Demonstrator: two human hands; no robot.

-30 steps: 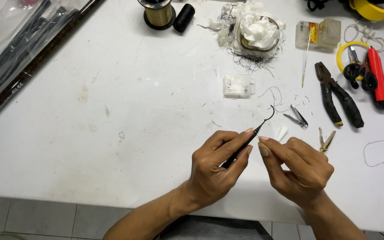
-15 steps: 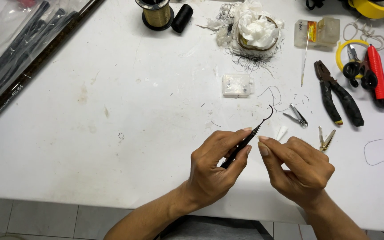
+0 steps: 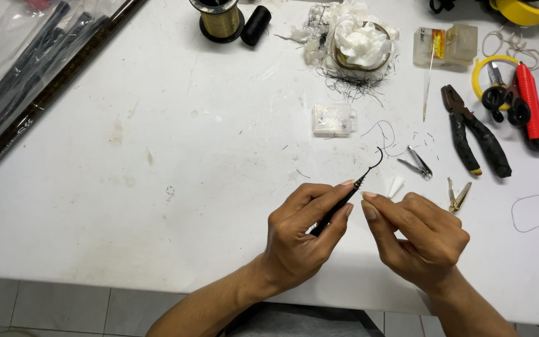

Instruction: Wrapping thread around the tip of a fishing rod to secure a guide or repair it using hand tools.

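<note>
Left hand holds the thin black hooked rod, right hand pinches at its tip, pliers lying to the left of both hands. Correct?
Not quite: the head view shows the black-handled pliers lying on the table to the right of both hands, not the left. The rest holds: left hand holds the thin black hooked rod, right hand pinches near its tip.

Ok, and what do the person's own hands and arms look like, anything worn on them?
Both are bare. The left hand and right hand wear no gloves, and no rings, watch or bands show. The forearms are uncovered up to the bottom edge of the picture, with no sleeves in view. The fingernails are fairly long and unpainted. No markings or cables appear on either arm.
</note>
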